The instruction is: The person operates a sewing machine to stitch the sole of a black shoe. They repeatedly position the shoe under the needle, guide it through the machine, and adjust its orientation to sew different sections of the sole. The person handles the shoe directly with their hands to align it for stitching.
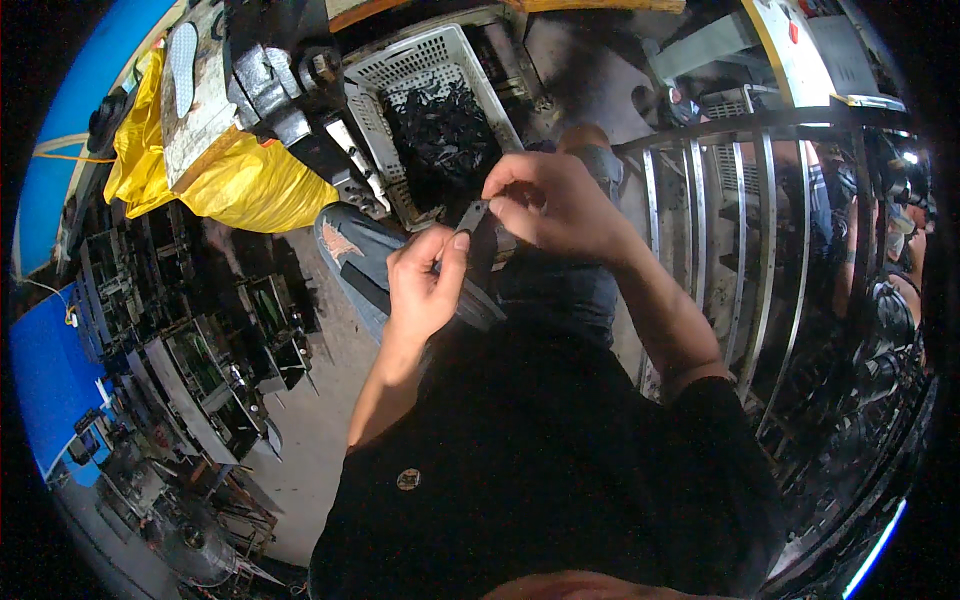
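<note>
The white perforated crate (400,65) is taken as the reference for all positions. To its right, a barred metal rack (765,250) is noted. To its left and nearer the wearer, dark metal equipment (205,385) is observed on the floor. A yellow sack (265,190) is located just left of the crate. Inside the crate, a heap of dark pieces (445,130) is contained; their individual shapes cannot be made out.

At the crate's near edge, the right hand (565,205) and the left hand (425,275) are raised close together. Between them, a flat grey strip (471,218) is presented at a tilt. Its lower end is pinched by the left fingers. The right fingers are drawn together at its upper end; whether it is gripped by them cannot be told.

As to progress, handling of this single strip is judged to be under way and not finished. Whether the heaped pieces have been dealt with or are outstanding cannot be established.
</note>
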`<move>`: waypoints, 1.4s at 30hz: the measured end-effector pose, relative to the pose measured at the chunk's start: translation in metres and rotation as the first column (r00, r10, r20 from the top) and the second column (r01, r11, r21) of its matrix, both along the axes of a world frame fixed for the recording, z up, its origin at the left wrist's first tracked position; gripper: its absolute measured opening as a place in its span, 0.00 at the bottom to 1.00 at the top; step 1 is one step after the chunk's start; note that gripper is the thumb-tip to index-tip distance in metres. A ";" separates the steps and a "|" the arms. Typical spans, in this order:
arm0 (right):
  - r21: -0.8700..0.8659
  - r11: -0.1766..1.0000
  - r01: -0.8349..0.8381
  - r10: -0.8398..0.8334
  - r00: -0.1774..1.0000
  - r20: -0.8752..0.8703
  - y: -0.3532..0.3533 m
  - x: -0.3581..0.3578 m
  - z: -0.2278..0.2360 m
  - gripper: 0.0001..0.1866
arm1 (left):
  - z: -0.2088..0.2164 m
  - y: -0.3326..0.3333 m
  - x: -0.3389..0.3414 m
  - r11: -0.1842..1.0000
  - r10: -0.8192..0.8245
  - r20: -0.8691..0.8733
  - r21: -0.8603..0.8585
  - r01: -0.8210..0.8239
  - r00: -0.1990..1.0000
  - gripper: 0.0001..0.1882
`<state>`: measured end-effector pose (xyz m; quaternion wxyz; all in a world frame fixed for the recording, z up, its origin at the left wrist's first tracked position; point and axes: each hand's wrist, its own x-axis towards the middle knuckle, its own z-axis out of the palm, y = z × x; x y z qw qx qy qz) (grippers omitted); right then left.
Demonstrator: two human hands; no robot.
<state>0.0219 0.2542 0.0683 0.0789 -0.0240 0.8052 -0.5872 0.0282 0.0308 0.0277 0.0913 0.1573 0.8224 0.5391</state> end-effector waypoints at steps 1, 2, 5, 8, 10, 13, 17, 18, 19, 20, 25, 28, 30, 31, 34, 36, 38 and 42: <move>0.021 0.999 -0.034 0.035 0.999 -0.028 -0.001 0.000 0.002 0.05 | 0.000 0.000 0.000 1.000 -0.009 -0.022 -0.015 0.009 1.000 0.08; 0.053 0.996 -0.068 0.070 0.997 -0.041 0.001 -0.001 0.003 0.05 | 0.001 0.001 0.000 0.999 -0.020 -0.045 -0.029 0.019 0.999 0.08; 0.124 0.982 -0.142 0.150 0.987 -0.063 0.006 -0.006 0.002 0.05 | 0.002 0.001 -0.001 0.999 -0.032 -0.090 -0.023 0.030 0.995 0.07; 0.117 0.979 -0.169 0.174 0.984 -0.039 0.010 -0.009 -0.004 0.06 | 0.004 -0.001 -0.003 0.998 -0.048 -0.088 -0.051 0.044 0.995 0.07; 0.081 0.979 -0.188 0.188 0.982 0.005 0.014 -0.010 -0.006 0.05 | 0.002 -0.002 -0.003 0.999 -0.034 -0.079 -0.022 0.033 0.996 0.08; -0.130 0.987 -0.094 0.114 0.981 0.160 0.017 -0.010 -0.017 0.06 | 0.003 -0.006 -0.005 1.000 -0.015 -0.009 0.000 0.015 1.000 0.08; -0.466 0.885 -0.003 0.139 0.956 0.259 0.009 -0.002 -0.017 0.11 | -0.004 -0.006 -0.008 0.997 -0.031 0.038 0.077 0.028 0.999 0.09; -0.461 0.887 -0.003 0.141 0.954 0.264 0.008 0.000 -0.017 0.12 | -0.004 -0.006 -0.007 0.997 -0.035 0.041 0.076 0.031 0.999 0.10; -0.456 0.890 -0.003 0.142 0.952 0.270 0.007 0.002 -0.017 0.12 | -0.004 -0.005 -0.007 0.997 -0.039 0.044 0.075 0.035 0.998 0.10; -0.449 0.893 0.003 0.131 0.955 0.267 0.007 0.003 -0.018 0.12 | -0.003 -0.004 -0.006 0.996 -0.042 0.046 0.075 0.039 0.998 0.10; -0.497 0.865 0.065 0.085 0.958 0.272 0.002 0.008 -0.027 0.10 | -0.009 -0.004 -0.008 0.990 -0.100 0.128 0.112 0.086 0.987 0.11; -0.512 0.858 0.044 0.072 0.976 0.204 0.001 0.009 -0.036 0.08 | -0.007 -0.004 -0.010 0.983 -0.155 0.163 0.119 0.137 0.974 0.13; -0.526 0.850 0.029 0.071 0.983 0.168 -0.001 0.008 -0.039 0.08 | -0.009 -0.003 -0.011 0.975 -0.188 0.172 0.149 0.163 0.967 0.14; -0.533 0.846 0.021 0.070 0.986 0.150 -0.001 0.008 -0.040 0.07 | -0.012 -0.003 -0.011 0.969 -0.204 0.177 0.175 0.173 0.963 0.15; -0.537 0.843 0.030 0.051 0.990 0.135 -0.005 0.006 -0.039 0.07 | -0.017 -0.004 -0.014 0.953 -0.236 0.214 0.243 0.182 0.948 0.16; -0.502 0.862 0.071 0.022 0.984 0.178 -0.007 0.005 -0.038 0.05 | -0.018 -0.003 -0.017 0.945 -0.241 0.226 0.276 0.175 0.944 0.16; -0.498 0.859 0.116 -0.038 0.986 0.164 -0.011 0.005 -0.041 0.04 | -0.019 -0.001 -0.018 0.943 -0.228 0.220 0.292 0.158 0.949 0.16; -0.543 0.812 0.213 -0.198 0.976 0.087 -0.027 0.005 -0.053 0.04 | -0.023 0.005 -0.015 0.950 -0.162 0.216 0.298 0.093 0.963 0.16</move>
